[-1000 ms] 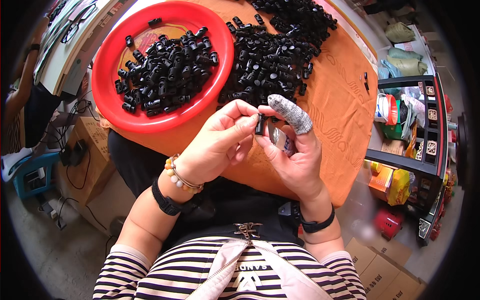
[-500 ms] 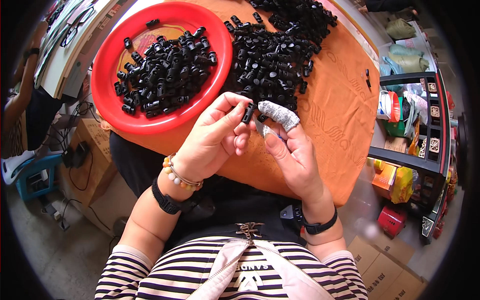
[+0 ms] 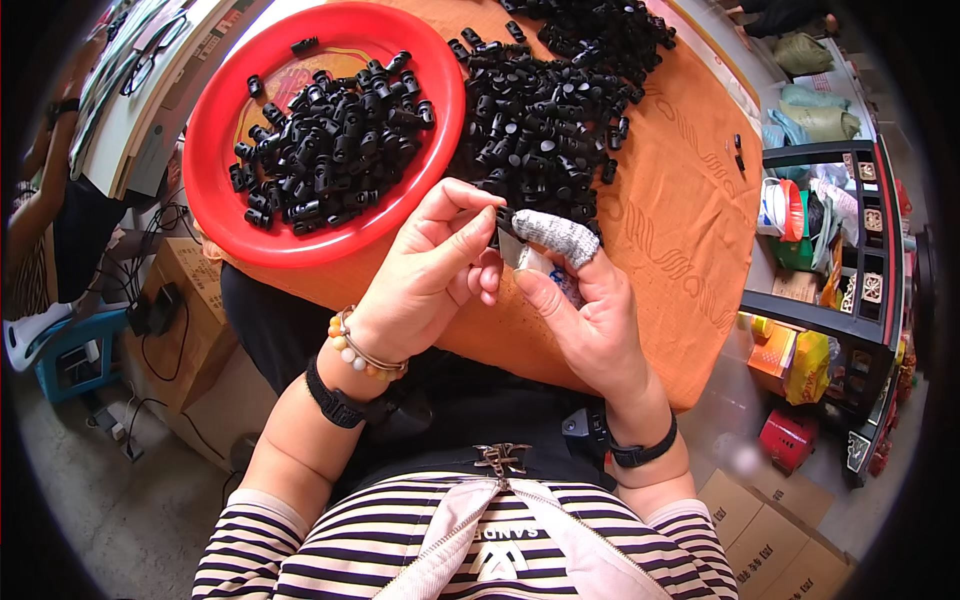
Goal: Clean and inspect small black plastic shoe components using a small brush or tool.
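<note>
My left hand (image 3: 425,270) pinches a small black plastic cord lock (image 3: 503,216) between thumb and index finger, just beyond the orange cloth's near edge. Against it lies a thin, pale metal blade (image 3: 510,246), held by my right hand (image 3: 600,315). A grey knitted sleeve (image 3: 556,236) covers that hand's index finger, which reaches to the cord lock. The blade's grip is mostly hidden in the fingers. To the left, a round red tray (image 3: 203,190) holds a heap of cord locks (image 3: 340,150). Another heap of black pieces (image 3: 540,120) lies on the cloth beyond my hands.
An orange cloth (image 3: 660,300) covers the table, with a couple of stray black pieces (image 3: 739,160) at its right. A black-framed shelf (image 3: 820,320) with bags stands on the right. Cardboard boxes lie at lower right; another person's arm (image 3: 45,190) shows at far left.
My right hand has shifted slightly, and its sleeved index finger now overlaps the cord lock. The blade has turned and sits closer against the piece. My left hand has barely moved.
</note>
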A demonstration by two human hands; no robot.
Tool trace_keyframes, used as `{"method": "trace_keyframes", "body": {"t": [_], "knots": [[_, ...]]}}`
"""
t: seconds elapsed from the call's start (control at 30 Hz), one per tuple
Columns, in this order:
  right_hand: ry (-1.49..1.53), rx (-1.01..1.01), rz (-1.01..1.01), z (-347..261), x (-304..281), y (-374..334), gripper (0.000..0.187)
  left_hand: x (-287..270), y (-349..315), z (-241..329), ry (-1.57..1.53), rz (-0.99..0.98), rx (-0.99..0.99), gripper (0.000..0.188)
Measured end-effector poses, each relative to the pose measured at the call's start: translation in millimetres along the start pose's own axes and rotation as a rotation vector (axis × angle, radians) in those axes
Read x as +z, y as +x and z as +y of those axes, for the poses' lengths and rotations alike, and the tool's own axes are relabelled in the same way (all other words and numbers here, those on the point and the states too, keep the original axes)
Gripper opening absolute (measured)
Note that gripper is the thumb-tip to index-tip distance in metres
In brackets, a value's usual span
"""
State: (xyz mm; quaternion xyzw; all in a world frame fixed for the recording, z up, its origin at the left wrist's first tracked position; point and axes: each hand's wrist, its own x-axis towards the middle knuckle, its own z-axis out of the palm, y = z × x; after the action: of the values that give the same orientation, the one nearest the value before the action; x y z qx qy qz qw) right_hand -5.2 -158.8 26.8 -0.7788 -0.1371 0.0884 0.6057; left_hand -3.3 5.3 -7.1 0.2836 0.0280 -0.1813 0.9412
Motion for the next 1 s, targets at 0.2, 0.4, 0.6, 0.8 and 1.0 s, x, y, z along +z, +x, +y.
{"method": "trace_keyframes", "body": {"t": [0.2, 0.4, 0.6, 0.8, 1.0], "knots": [[-0.008, -0.048, 0.014, 2, 1, 0, 0.03, 0, 0, -1, -0.005, 0.001, 0.011, 0.014], [0.13, 0.016, -0.021, 1, -1, 1, 0.029, -1, 0, -2, 0.004, -0.012, 0.028, 0.013], [0.085, -0.022, -0.023, 4, -2, 1, 0.03, 0, 0, -2, 0.002, -0.004, 0.016, 0.013], [0.148, -0.01, -0.012, 6, 1, -1, 0.031, 4, 0, -1, -0.063, 0.037, -0.065, 0.016], [0.085, -0.004, -0.041, 3, -2, -1, 0.031, -2, -1, 0, -0.093, -0.041, -0.096, 0.015]]}}
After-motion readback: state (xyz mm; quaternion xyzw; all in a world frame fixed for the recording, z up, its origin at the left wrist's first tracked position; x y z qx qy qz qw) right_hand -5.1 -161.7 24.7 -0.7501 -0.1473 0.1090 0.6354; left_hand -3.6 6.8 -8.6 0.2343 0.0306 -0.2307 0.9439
